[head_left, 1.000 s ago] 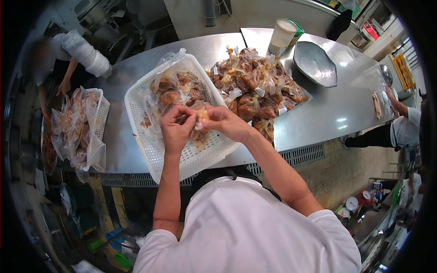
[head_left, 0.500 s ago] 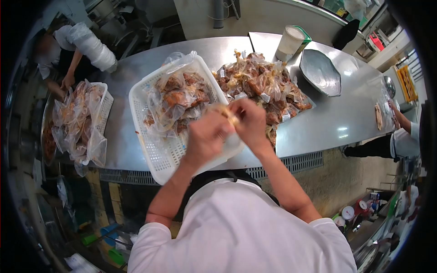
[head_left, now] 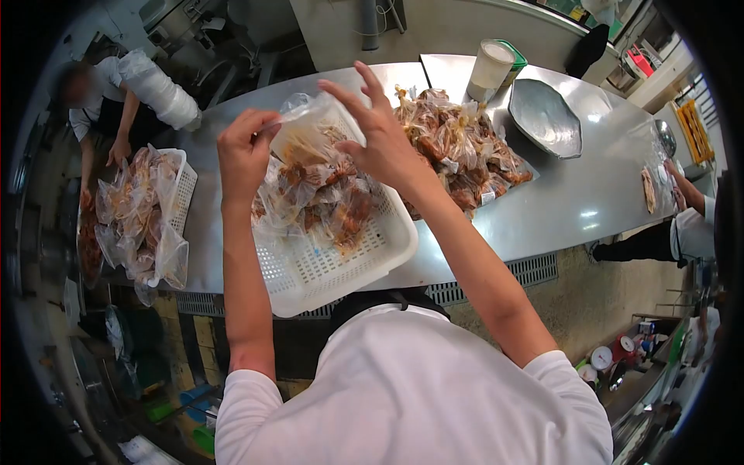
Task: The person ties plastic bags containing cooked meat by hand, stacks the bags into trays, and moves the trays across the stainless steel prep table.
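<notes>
My left hand [head_left: 246, 151] pinches the edge of a clear plastic bag [head_left: 304, 115] above the white basket. My right hand [head_left: 380, 139] is open, fingers spread, close to the other side of that bag; whether a fingertip touches it I cannot tell. Beneath both hands, bagged pieces of brown cooked meat [head_left: 333, 201] lie in the perforated white basket [head_left: 387, 256]. Right of the basket, partly behind my right forearm, a heap of similar bagged meat [head_left: 457, 147] rests on the steel table.
A tall tub [head_left: 490, 68] and a grey tray [head_left: 545, 120] stand on the steel table [head_left: 535, 217] at the back right. At the left a co-worker's hands are beside another white basket [head_left: 184, 190] heaped with bags. Another person's hands reach in from the right.
My hands were together over the basket's right edge, blurred. Now they are farther forward and left and spread apart, the left pinching a bag, the right with its fingers opened.
</notes>
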The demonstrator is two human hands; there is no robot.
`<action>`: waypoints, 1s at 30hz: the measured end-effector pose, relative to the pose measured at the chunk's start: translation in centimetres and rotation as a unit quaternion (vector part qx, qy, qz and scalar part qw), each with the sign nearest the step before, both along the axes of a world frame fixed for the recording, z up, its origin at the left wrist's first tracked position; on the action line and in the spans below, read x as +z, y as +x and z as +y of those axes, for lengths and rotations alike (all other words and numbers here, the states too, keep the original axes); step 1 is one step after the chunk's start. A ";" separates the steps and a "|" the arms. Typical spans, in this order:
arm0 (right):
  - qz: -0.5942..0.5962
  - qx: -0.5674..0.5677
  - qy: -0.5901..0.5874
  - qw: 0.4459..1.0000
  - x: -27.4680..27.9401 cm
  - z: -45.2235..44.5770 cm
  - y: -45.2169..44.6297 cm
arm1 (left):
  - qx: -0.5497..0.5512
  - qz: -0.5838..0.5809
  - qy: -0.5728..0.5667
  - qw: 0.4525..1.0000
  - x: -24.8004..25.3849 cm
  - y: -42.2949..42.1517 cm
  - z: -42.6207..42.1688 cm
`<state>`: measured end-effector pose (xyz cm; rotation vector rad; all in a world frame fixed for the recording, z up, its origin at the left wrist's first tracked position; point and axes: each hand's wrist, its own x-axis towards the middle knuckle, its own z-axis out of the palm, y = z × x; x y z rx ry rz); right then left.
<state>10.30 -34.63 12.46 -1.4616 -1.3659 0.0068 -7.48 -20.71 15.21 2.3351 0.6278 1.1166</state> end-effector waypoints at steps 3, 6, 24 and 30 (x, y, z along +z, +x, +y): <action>-0.117 0.022 -0.120 0.986 -1.6 1.9 0.9 | -0.014 -0.032 -0.086 0.996 -0.9 -1.4 -1.6; -0.025 0.085 -0.275 0.957 -0.5 1.4 2.8 | 0.025 -0.022 -0.265 0.964 -4.9 -2.4 -2.5; 0.471 0.169 -0.188 0.845 -8.3 -3.6 -3.2 | -0.240 -0.171 -0.326 0.898 -2.1 4.4 -10.5; 0.629 0.155 -0.039 0.761 -8.0 -4.2 -1.9 | -0.042 0.035 -0.117 0.992 -9.9 2.0 -8.3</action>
